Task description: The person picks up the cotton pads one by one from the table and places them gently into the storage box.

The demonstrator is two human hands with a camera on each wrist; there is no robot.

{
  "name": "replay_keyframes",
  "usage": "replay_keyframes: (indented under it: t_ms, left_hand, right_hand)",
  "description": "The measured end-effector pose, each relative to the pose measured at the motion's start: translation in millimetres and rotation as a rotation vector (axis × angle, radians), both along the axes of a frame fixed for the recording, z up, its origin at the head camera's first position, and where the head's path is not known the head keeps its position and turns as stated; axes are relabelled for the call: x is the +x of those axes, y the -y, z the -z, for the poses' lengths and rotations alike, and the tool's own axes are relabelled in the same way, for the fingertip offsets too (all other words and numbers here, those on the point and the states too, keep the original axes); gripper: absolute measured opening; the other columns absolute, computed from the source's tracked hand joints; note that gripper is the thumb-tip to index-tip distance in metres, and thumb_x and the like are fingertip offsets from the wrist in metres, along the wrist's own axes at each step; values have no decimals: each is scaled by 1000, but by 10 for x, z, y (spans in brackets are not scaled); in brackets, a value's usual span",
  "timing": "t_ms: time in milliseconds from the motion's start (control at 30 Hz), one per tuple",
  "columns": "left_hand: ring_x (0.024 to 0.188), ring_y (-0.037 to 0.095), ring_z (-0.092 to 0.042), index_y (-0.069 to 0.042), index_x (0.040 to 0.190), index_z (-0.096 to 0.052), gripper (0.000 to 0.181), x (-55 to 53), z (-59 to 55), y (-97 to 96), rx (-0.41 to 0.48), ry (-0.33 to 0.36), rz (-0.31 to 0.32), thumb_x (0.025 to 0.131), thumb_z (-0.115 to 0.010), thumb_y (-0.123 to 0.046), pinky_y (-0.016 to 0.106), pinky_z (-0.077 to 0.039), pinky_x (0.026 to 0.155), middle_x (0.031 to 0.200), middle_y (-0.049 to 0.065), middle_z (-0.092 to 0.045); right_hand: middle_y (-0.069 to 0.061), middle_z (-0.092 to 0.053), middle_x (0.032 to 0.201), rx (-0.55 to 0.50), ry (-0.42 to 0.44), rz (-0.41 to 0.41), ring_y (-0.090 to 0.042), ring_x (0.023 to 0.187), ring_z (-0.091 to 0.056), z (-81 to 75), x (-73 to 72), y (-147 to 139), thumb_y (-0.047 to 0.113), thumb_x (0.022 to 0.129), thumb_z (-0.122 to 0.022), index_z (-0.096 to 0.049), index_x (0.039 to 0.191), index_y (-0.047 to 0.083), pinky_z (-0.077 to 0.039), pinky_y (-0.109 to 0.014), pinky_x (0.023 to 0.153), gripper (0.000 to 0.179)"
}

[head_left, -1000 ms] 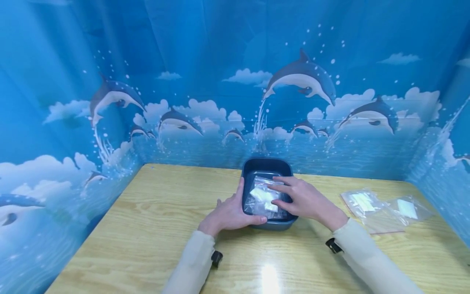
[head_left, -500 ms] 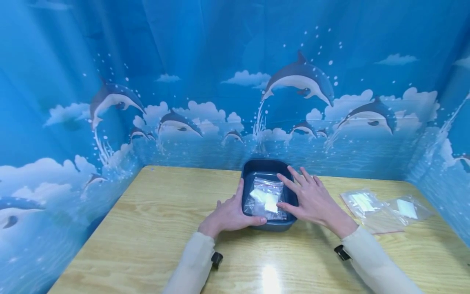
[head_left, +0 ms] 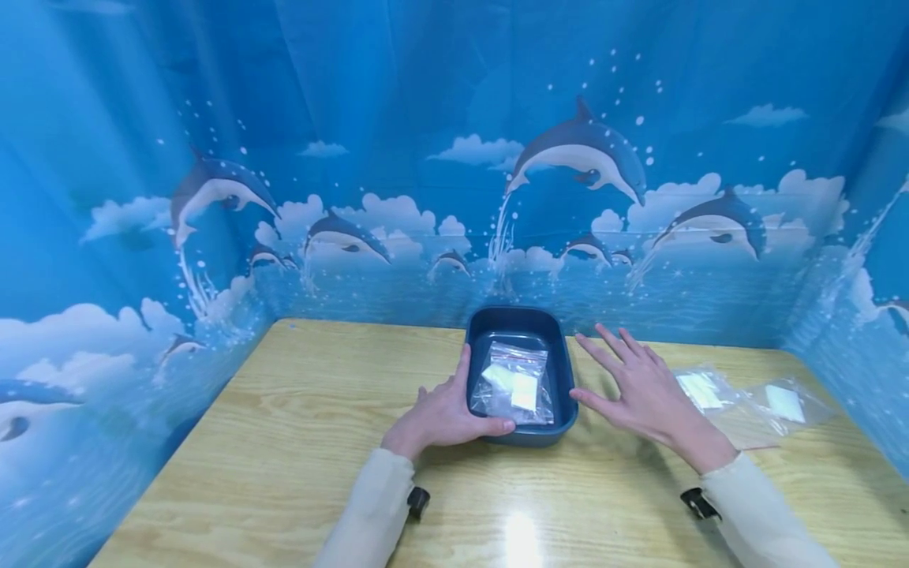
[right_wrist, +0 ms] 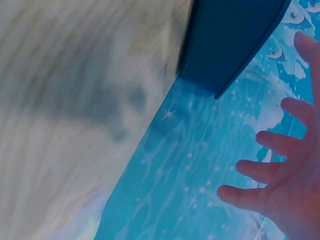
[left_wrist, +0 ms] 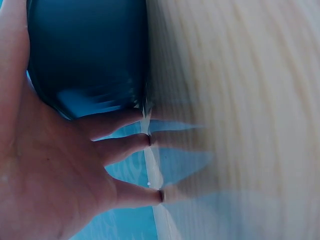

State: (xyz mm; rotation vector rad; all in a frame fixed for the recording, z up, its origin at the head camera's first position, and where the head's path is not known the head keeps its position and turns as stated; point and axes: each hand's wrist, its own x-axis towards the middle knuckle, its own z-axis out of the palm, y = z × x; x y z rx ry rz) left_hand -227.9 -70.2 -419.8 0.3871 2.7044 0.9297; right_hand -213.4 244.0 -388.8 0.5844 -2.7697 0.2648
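A dark blue rectangular bin (head_left: 540, 439) stands on the table against the backdrop in the head view. Inside it lie clear zip-lock bags (head_left: 518, 356) with flat white pieces (head_left: 524, 392) in them. My left hand (head_left: 443, 414) rests on the bin's near left corner, its thumb over the front rim and its straight fingers along the left wall. Just right of the bin, my right hand (head_left: 639, 394) hovers with fingers spread and nothing in it. The right wrist view shows the bin's outer wall (right_wrist: 230, 45) apart from those fingers.
To the right on the wooden table (head_left: 284, 442) lie more clear bags, one with a white piece (head_left: 699, 390) partly behind my right hand, another with a white square (head_left: 784, 403). A blue dolphin-print curtain (head_left: 398, 158) closes off the back and sides.
My right hand has lifted off the bags in the bin and moved right, past the rim, its fingers spreading. The left hand and the bin have stayed in place.
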Motion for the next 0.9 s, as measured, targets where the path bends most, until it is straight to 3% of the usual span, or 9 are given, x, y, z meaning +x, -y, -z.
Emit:
replay_keyframes:
  t_ms: [200,533,900]
  left_hand:
    - [151,40,-37,-29,164,15,140,12,-15,5,3,5,-1,69,-72,-83,73,-6,124,167,15,-31]
    - [153,40,-34,-29,164,14,140,15,-14,1,3,15,-6,68,-72,-84,72,-5,124,168,14,-29]
    - [151,40,-37,-27,164,15,140,3,3,-1,-3,6,-4,69,-73,-82,74,-5,124,168,15,-30]
  right_hand:
    - [-24,-37,162,-27,2,29,-58,144,-35,7,47,-186,58,92,-67,-38,160,24,-33,-78,110,80]
    - [-28,-43,157,-68,-50,72,-60,135,-44,74,92,-484,51,92,-71,-41,158,20,-43,-78,97,79]
    - [-28,-34,162,-106,47,142,-62,133,-41,93,162,-808,53,97,-65,-33,162,20,-38,-81,95,80]
